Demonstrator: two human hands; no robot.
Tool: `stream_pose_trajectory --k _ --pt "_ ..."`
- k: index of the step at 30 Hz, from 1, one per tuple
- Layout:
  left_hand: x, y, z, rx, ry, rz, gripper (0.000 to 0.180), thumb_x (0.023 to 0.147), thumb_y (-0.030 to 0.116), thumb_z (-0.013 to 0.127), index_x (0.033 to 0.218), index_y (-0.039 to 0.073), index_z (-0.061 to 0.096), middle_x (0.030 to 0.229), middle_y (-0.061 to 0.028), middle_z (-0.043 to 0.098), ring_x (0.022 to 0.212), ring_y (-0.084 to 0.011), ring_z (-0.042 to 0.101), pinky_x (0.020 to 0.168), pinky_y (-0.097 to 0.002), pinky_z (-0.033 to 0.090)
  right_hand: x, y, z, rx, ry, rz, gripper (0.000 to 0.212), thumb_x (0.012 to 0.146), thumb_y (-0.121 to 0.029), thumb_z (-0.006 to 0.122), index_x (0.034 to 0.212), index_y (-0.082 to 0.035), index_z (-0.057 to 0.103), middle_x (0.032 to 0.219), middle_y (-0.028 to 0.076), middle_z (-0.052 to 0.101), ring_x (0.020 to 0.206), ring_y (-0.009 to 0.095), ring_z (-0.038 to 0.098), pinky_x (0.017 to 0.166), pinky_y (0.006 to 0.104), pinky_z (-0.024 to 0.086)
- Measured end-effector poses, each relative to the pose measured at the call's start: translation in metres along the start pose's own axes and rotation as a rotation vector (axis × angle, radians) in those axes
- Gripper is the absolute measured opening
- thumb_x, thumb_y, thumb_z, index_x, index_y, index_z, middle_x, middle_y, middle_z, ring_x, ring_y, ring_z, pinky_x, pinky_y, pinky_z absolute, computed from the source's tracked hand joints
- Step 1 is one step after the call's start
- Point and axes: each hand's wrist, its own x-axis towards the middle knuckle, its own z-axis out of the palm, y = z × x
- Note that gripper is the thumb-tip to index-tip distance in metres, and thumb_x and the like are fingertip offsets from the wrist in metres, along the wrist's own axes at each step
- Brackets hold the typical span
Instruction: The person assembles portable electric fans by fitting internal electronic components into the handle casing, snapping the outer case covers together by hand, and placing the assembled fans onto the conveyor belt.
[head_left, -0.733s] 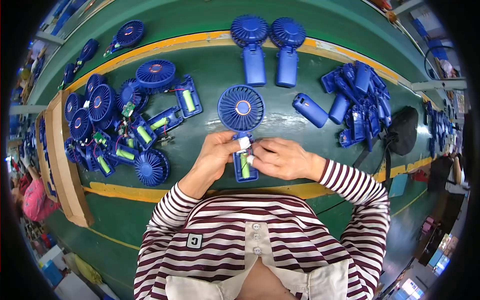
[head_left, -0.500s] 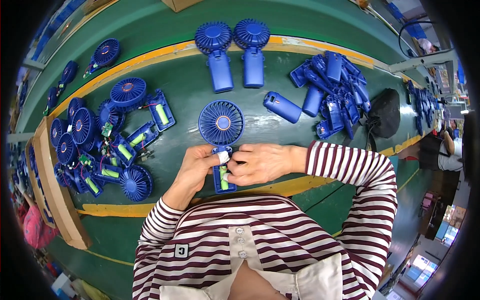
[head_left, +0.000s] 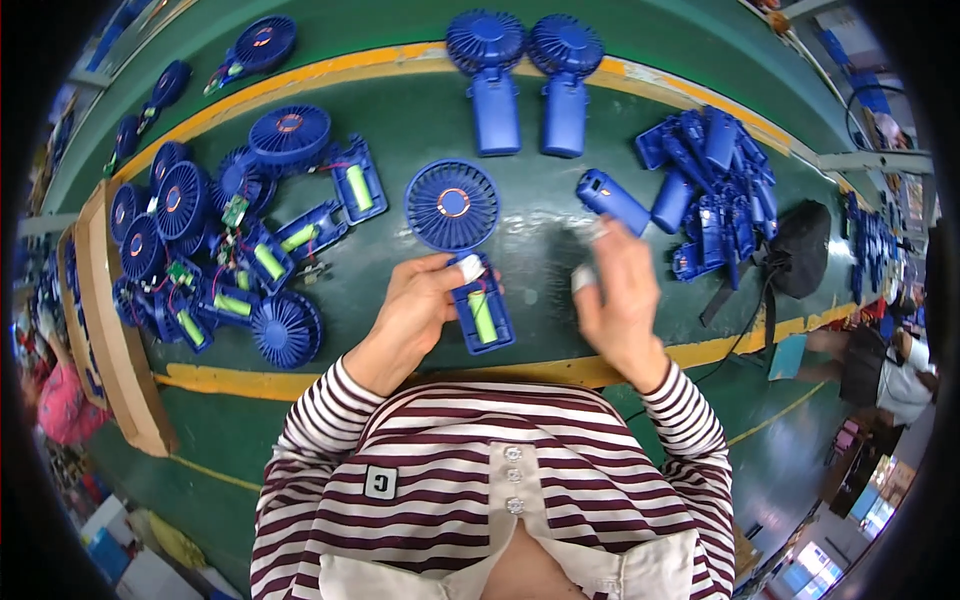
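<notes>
My left hand (head_left: 418, 305) is closed on a blue handheld fan (head_left: 452, 205), thumb pressed near the neck. The fan's round grille points away from me. Its handle lies open toward me, and a green battery cell (head_left: 482, 316) shows inside with thin wiring. My right hand (head_left: 622, 298), slightly blurred, has its fingers apart and holds nothing. Its fingertips are just below a blue handle cover (head_left: 612, 200) lying on the bench; whether they touch it I cannot tell. White wraps cover the tip of my left thumb and some right fingertips.
Several unfinished fans with exposed green cells and boards (head_left: 215, 250) crowd the left. Two closed fans (head_left: 495, 110) lie at the far edge. Blue shell parts (head_left: 715, 190) are heaped right, beside a black bag (head_left: 800, 250). A cardboard box (head_left: 125, 330) stands far left.
My right hand has left the open handle and moved right toward the lone handle cover, its fingers spreading. My left hand keeps hold of the fan. The whole view has shifted a little.
</notes>
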Motion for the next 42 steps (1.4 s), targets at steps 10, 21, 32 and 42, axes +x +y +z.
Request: stream_pose_trajectory --k 10,21,32,42 --pt "0.001 -0.006 -0.002 -0.019 -0.004 -0.022 0.027 0.087 0.012 0.049 0.107 -0.006 0.05 0.1 -0.019 0.06 0.091 -0.0266 0.061 0.081 -0.0389 0.05 0.014 0.029 0.013 -0.427 -0.235 0.295 0.057 0.065 -0.011 0.069 0.114 0.006 0.045 0.111 0.023 0.048 0.096 0.036 0.05 0.079 0.0406 0.045" --pt "-0.004 -0.007 -0.001 -0.029 -0.031 -0.026 0.028 0.087 0.012 0.049 0.111 -0.003 0.049 0.102 -0.018 0.06 0.092 -0.0264 0.061 0.081 -0.039 0.049 0.016 0.033 0.005 -0.464 -0.322 0.307 0.053 0.066 -0.016 0.069 0.111 0.004 0.049 0.094 0.016 0.056 0.083 0.032 0.055 0.068 0.0378 0.048" --pt "-0.004 -0.006 0.0 -0.09 -0.054 -0.023 0.024 0.087 0.006 0.042 0.107 -0.005 0.049 0.101 -0.0191 0.06 0.092 -0.0272 0.061 0.081 -0.0387 0.05 0.016 -0.008 -0.003 -0.121 -0.205 0.418 0.041 0.064 -0.009 0.062 0.103 0.001 0.055 0.076 0.011 0.053 0.064 0.027 0.056 0.056 0.0362 0.046" --pt "-0.007 -0.008 -0.001 -0.002 -0.019 -0.018 0.023 0.086 0.011 0.052 0.102 -0.005 0.053 0.096 -0.0167 0.061 0.087 -0.0238 0.062 0.077 -0.0352 0.051 0.013 0.001 0.007 -0.219 -0.215 0.203 0.043 0.065 -0.015 0.068 0.103 0.0 0.056 0.104 0.016 0.049 0.093 0.033 0.048 0.073 0.04 0.043"
